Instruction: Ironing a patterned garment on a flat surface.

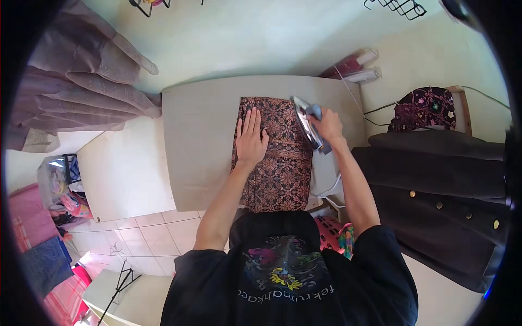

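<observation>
A folded black-and-copper patterned cloth lies lengthwise on a beige-covered table, its near end at the edge by my body. My left hand rests flat on the cloth's upper left part, palm down, and holds nothing. In my right hand is the handle of a clothes iron. The iron stands tilted along the cloth's right edge, its shiny soleplate turned partly towards the cloth. Whether the soleplate touches the fabric I cannot tell. A pale cord runs down beside the table's near right side.
Mauve curtains hang at the left beside a white panel. At the right hangs a dark garment with metallic buttons. Wrapped rolls lean in the back right corner. A pink plastic basket stands below the table's near edge.
</observation>
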`<state>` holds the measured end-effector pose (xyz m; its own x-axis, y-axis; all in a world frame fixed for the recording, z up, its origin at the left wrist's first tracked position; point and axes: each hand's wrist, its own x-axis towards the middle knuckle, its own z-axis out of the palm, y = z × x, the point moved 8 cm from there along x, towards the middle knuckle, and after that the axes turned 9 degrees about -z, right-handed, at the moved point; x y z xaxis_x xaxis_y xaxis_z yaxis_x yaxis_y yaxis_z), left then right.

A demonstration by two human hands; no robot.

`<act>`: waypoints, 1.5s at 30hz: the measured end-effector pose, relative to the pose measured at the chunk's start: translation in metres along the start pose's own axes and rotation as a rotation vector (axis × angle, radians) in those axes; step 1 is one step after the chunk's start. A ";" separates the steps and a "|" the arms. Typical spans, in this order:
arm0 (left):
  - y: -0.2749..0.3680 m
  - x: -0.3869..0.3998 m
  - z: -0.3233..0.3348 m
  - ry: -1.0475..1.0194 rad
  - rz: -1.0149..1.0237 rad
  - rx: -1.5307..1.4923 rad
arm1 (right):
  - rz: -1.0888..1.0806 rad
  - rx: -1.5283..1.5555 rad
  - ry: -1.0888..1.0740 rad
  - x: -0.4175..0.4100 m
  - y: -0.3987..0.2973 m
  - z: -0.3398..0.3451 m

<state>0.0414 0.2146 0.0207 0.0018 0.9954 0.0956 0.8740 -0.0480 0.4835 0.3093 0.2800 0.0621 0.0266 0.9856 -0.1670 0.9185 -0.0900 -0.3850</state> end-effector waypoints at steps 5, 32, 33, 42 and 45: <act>0.000 0.001 -0.002 0.014 0.008 0.013 | -0.013 -0.002 -0.004 0.018 -0.011 -0.009; -0.002 0.002 -0.004 0.042 0.005 -0.026 | -0.181 -0.059 -0.066 0.026 -0.075 0.020; -0.002 0.001 -0.004 0.042 0.001 -0.024 | -0.261 -0.049 -0.006 0.019 -0.082 0.016; -0.001 0.000 -0.004 0.034 -0.001 -0.036 | -0.314 -0.077 -0.044 0.026 -0.095 0.019; -0.001 0.006 -0.004 0.030 0.008 -0.028 | -0.288 -0.020 -0.138 0.036 -0.097 0.015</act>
<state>0.0387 0.2200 0.0244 -0.0065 0.9921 0.1251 0.8602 -0.0582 0.5065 0.2151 0.3218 0.0800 -0.2877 0.9415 -0.1755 0.8882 0.1938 -0.4166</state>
